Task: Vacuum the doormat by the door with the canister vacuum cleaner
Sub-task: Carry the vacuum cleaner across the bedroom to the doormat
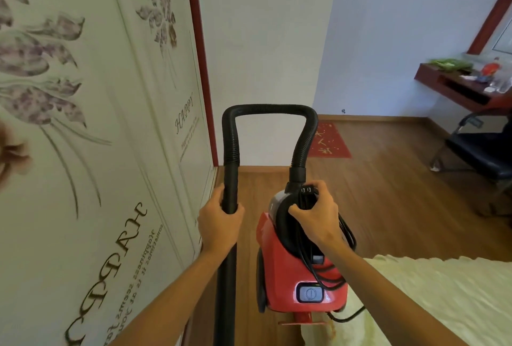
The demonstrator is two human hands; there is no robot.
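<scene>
Wooden floor (pixel 388 193) carries the red doormat (pixel 329 142) ahead at 1 o'clock, well apart from the canister vacuum cleaner (pixel 279 271). Left hand (pixel 220 223) grasps the black wand (pixel 230 196). Right hand (pixel 315 218) grasps the canister handle (pixel 284 232) and bundled cord (pixel 345 235).

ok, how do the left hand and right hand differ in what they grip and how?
The left hand wraps around the upright black rigid vacuum tube; the right hand curls over the black top handle of the red canister vacuum body. The left hand is beside the cream flower-printed panel; the right hand is nearer the pale bedspread. Both hold with curled fingers.
</scene>
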